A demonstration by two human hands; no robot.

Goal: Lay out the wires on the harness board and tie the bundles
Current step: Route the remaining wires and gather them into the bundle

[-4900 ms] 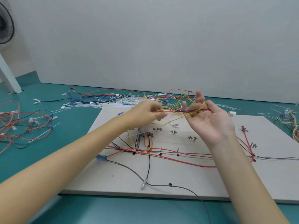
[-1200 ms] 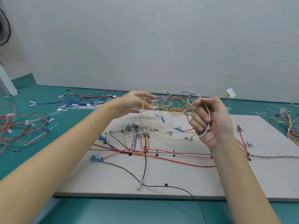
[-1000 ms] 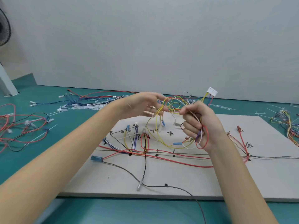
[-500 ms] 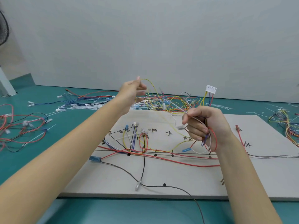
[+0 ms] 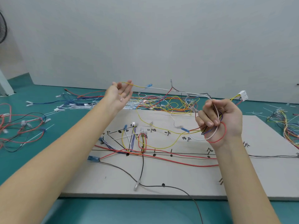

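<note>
The flat grey harness board (image 5: 186,180) lies on the teal floor, red, yellow and black wires routed across it. At 3 o'clock the right hand (image 5: 221,120) curls round a looped multicoloured wire bundle (image 5: 213,135) – white connector (image 5: 243,95) beyond. At 10 o'clock the left hand (image 5: 120,96), palm up, pinches a thin yellow wire (image 5: 137,86) – its other fingers loose.

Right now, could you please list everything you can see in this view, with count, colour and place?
harness board: one, beige, centre, on the floor
routed wires: several, red, black, yellow, blue, on the board
wire bundle: one, mixed colours, in the right hand's grip
white connector: one, above the right hand
yellow wire: one, held by the left hand
loose wires: many, mixed, floor left, behind, right
fan: one, black, far left
left hand: raised
right hand: curled
</note>
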